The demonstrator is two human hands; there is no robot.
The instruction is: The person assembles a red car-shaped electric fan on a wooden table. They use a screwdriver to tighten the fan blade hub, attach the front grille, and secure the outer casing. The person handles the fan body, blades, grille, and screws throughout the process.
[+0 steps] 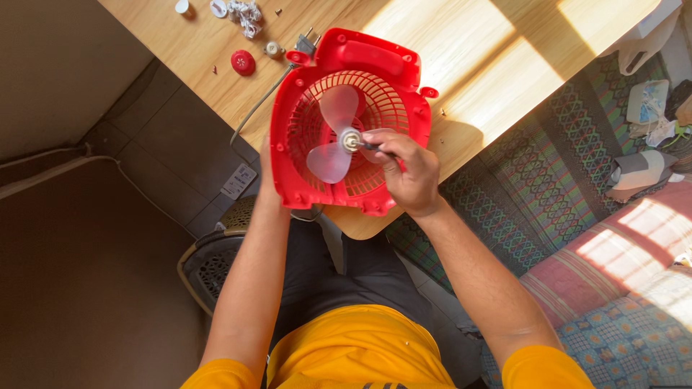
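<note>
Pinched between thumb and fingers, a thin dark tool (370, 146) sits in the right hand (405, 171) with its tip at the metal hub (351, 140) of the clear fan blade (331, 137). The left hand (265, 173) is mostly hidden behind the left edge of the red fan housing (351, 119); it seems to clasp the housing, which stands tilted at the near edge of the wooden table (476, 65).

By the look of it the hub fastening is being worked, which calls for a steady housing and a tool kept square on the hub.

Far left on the table lie a red knob (243, 63), a plug (305, 45) with its cord (259, 104), and small loose parts (245, 14). Nothing blocks the hub.
</note>
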